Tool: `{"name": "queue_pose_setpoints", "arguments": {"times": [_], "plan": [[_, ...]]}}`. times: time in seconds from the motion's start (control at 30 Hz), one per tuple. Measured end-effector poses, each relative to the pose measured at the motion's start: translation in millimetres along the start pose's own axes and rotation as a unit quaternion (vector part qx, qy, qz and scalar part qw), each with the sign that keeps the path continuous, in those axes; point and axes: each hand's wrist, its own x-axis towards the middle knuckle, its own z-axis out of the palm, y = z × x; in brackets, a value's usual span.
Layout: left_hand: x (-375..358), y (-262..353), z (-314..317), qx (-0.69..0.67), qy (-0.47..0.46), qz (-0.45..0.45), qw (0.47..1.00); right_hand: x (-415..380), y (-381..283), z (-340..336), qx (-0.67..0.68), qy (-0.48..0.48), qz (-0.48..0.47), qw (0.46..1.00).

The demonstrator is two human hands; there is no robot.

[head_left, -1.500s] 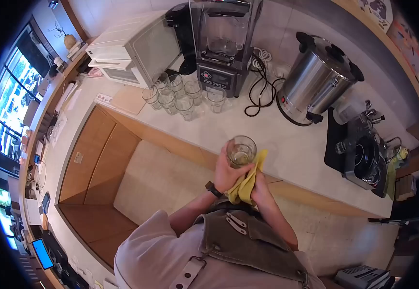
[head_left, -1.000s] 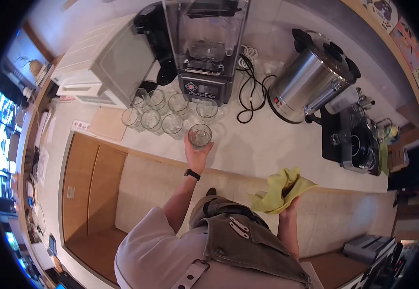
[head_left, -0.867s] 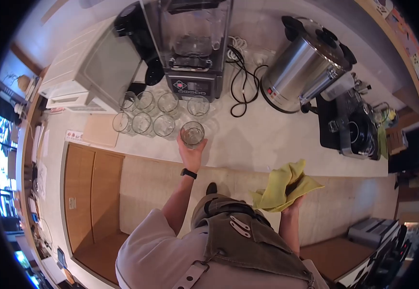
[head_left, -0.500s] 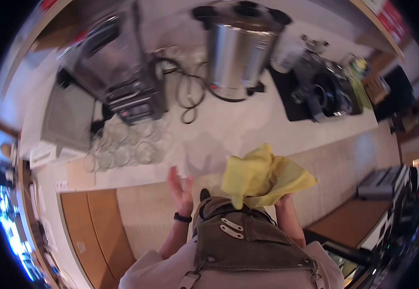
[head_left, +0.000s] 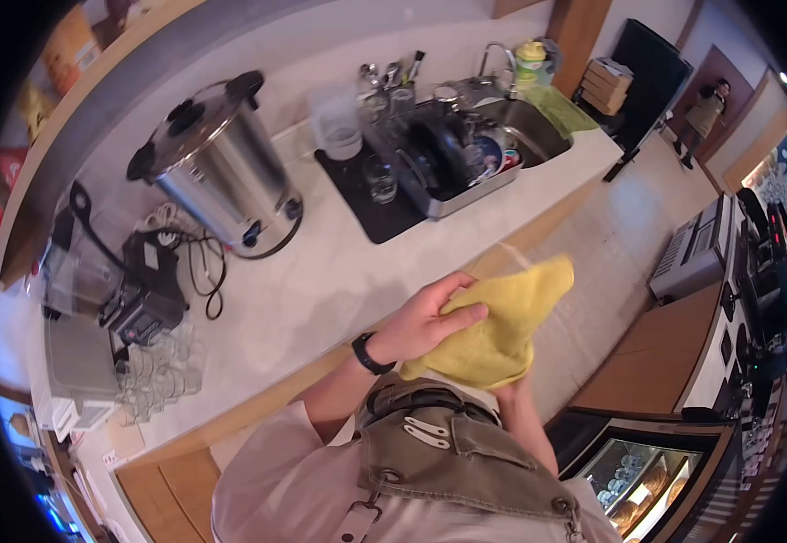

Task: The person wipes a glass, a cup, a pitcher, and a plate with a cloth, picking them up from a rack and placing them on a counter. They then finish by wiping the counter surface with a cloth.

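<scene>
Now both hands bunch the yellow cloth (head_left: 500,328) at chest height: left hand (head_left: 426,317) clenched on top, right hand (head_left: 505,391) grasping it from beneath, clear of the worktop (head_left: 321,281)

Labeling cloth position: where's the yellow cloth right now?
In the head view the yellow cloth is at centre, held in both hands in front of the apron; the left hand lies on top, near the counter edge.

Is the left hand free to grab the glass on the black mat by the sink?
Probably not right away. The left hand is gripping the yellow cloth, though the counter towards the glass looks open.
</scene>
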Motion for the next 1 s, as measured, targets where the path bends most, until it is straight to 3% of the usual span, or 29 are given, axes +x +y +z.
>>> {"name": "queue_pose_setpoints", "arguments": {"times": [0.07, 0.13, 0.2, 0.33, 0.43, 0.53, 0.6, 0.7, 0.77, 0.9, 1.0], "plan": [[42.0, -21.7, 8.4, 0.075, -0.038, -0.025, 0.996, -7.4, -33.1, 5.8, 0.272, -0.055, 0.157, 0.948], [75.1, -30.8, 6.9, 0.051, -0.092, -0.07, 0.992, 1.5, -95.3, 22.4, 0.191, 0.07, 0.117, 0.972], [106.4, -18.1, 8.5, 0.016, -0.136, -0.104, 0.985, 9.8, -113.5, 2.0, 0.167, 0.093, 0.091, 0.977], [172.7, 3.1, 25.0, 0.136, -0.191, -0.122, 0.964, 40.9, -102.1, -42.1, 0.137, 0.11, 0.061, 0.982], [222.7, 14.2, 8.6, 0.307, -0.193, -0.002, 0.932, 71.1, -112.3, -68.4, 0.113, 0.123, 0.038, 0.985], [292.4, 47.9, -66.3, 0.417, -0.036, 0.057, 0.907, 108.9, -146.0, -75.9, 0.082, 0.151, 0.007, 0.985], [343.8, 62.4, -132.0, 0.514, 0.074, 0.046, 0.853, 130.1, -170.8, -82.1, 0.059, 0.167, -0.012, 0.984], [418.3, 20.5, -269.8, 0.567, 0.128, 0.012, 0.813, 165.4, -188.4, -86.0, 0.032, 0.182, -0.024, 0.982], [454.0, -31.6, -361.5, 0.666, 0.112, -0.02, 0.737, 183.9, -193.5, -88.3, 0.023, 0.195, -0.028, 0.98], [460.6, -54.2, -383.4, 0.733, 0.087, -0.24, 0.63, 217.2, -198.1, -92.4, 0.001, 0.205, -0.02, 0.979], [460.0, -46.6, -368.9, 0.743, 0.053, -0.244, 0.621, 238.6, -199.6, -92.4, -0.009, 0.206, -0.016, 0.978]]}}
